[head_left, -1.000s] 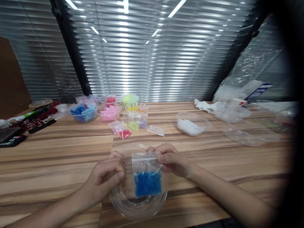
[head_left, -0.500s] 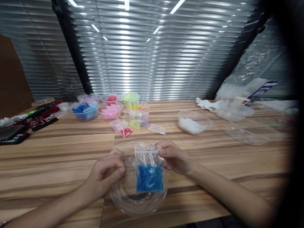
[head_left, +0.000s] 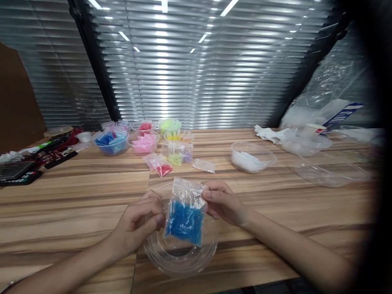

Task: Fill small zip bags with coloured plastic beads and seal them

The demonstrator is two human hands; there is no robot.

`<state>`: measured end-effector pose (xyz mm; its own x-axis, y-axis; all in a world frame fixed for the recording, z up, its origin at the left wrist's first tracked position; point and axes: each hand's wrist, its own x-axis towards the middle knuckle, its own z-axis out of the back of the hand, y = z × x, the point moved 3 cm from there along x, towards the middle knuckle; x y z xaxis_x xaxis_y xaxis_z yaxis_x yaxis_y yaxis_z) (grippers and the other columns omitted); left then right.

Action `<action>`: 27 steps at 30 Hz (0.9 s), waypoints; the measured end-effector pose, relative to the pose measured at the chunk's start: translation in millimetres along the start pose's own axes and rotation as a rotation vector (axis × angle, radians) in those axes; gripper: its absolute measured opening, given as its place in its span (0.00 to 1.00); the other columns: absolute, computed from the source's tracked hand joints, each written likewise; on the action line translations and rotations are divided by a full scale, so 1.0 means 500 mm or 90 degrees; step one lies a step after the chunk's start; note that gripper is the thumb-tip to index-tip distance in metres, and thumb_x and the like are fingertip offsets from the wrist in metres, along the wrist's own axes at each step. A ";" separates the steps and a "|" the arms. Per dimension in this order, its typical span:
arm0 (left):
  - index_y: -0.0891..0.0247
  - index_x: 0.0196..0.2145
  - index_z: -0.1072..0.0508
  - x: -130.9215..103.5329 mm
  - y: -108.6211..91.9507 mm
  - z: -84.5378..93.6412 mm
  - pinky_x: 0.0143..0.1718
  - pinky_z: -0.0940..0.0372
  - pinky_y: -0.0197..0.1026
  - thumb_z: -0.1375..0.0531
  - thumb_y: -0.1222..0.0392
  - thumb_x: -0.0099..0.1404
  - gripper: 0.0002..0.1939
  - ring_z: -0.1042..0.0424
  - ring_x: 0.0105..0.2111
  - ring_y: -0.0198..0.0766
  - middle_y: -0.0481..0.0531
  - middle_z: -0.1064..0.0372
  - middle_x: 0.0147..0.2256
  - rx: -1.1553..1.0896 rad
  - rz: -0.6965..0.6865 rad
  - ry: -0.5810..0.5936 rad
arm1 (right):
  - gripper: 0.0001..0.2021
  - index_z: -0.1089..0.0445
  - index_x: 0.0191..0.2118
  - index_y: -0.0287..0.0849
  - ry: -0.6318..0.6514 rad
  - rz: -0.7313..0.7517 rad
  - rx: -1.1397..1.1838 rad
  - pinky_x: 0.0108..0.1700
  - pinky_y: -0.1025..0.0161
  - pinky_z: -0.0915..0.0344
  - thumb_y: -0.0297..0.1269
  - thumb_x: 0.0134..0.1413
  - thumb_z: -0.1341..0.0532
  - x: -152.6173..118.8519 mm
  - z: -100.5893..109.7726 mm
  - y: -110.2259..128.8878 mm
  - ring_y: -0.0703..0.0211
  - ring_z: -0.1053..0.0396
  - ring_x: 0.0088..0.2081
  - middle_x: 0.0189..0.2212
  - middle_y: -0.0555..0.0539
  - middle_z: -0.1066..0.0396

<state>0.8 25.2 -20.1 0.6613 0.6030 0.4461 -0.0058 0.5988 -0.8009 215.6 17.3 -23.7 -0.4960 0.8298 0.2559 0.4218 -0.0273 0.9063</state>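
Note:
My right hand (head_left: 225,204) pinches the upper right edge of a clear zip bag (head_left: 186,214) of small blue pieces between thumb and fingers. The bag hangs tilted, its bottom swung to the right, above a clear round plastic bowl (head_left: 180,267) on the table. My left hand (head_left: 142,218) is closed, fingers curled and thumb tip close to the bag's left edge. Whether it touches the bag, or holds anything, I cannot tell.
Behind the hands lie a bag of red pieces (head_left: 164,169), bags of yellow-green pieces (head_left: 175,158) and a flat clear bag (head_left: 204,165). Bowls of blue bags (head_left: 112,143) and pink bags (head_left: 143,143) stand farther back. A bowl with white contents (head_left: 249,161) is at right.
The blue bag has tilted and shifted left and slightly up, bringing its left edge close to my left thumb. Both hands have barely moved.

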 end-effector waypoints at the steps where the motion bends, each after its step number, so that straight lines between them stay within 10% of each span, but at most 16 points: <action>1: 0.64 0.29 0.28 0.000 -0.001 0.000 0.41 0.41 0.35 0.49 0.53 0.70 0.17 0.37 0.35 0.35 0.50 0.33 0.28 0.003 0.000 0.003 | 0.12 0.29 0.26 0.35 -0.003 0.001 -0.016 0.20 0.71 0.49 0.37 0.58 0.39 -0.001 0.000 -0.001 0.72 0.44 0.16 0.15 0.54 0.37; 8: 0.63 0.31 0.26 0.000 -0.001 0.000 0.45 0.43 0.39 0.49 0.39 0.65 0.25 0.37 0.39 0.40 0.52 0.31 0.31 -0.038 -0.010 0.041 | 0.14 0.29 0.27 0.37 -0.063 0.026 -0.141 0.21 0.71 0.49 0.41 0.60 0.40 -0.003 0.000 -0.009 0.73 0.46 0.15 0.13 0.56 0.40; 15: 0.62 0.33 0.25 0.006 -0.008 -0.007 0.44 0.41 0.38 0.44 0.56 0.68 0.11 0.37 0.38 0.37 0.50 0.30 0.31 0.022 -0.018 0.036 | 0.15 0.31 0.28 0.38 -0.066 0.020 -0.223 0.21 0.72 0.49 0.43 0.62 0.43 -0.005 -0.007 -0.004 0.72 0.48 0.15 0.13 0.58 0.43; 27: 0.63 0.27 0.27 0.002 -0.009 -0.005 0.41 0.40 0.36 0.44 0.55 0.68 0.14 0.37 0.36 0.35 0.50 0.32 0.30 -0.005 0.068 -0.016 | 0.20 0.34 0.20 0.39 0.150 0.142 -0.561 0.38 0.64 0.42 0.48 0.56 0.38 0.003 -0.067 0.021 0.66 0.38 0.27 0.21 0.52 0.34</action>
<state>3.3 22.0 -17.0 0.6379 0.6764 0.3681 -0.0688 0.5261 -0.8476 193.8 -0.3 -2.7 -0.6549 0.6225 0.4285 -0.1535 -0.6648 0.7311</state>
